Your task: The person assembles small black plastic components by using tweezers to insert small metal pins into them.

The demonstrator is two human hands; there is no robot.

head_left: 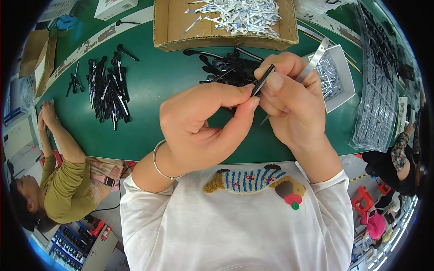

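Two containers: cardboard box [174, 27] of silver strips [239, 16], white tray [341, 67] of pins [329, 74].

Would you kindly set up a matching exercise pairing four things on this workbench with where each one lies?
Things:
1. cardboard box of white strips
2. small white tray of metal pins
3. loose pile of black pieces
4. thin black piece

Places:
A. pinched between the fingers of the left hand and the right hand
B. on the green table, far side, centre
C. spread on the table to the person's left
D. just right of the right hand

Pairs: 1-B, 2-D, 3-C, 4-A
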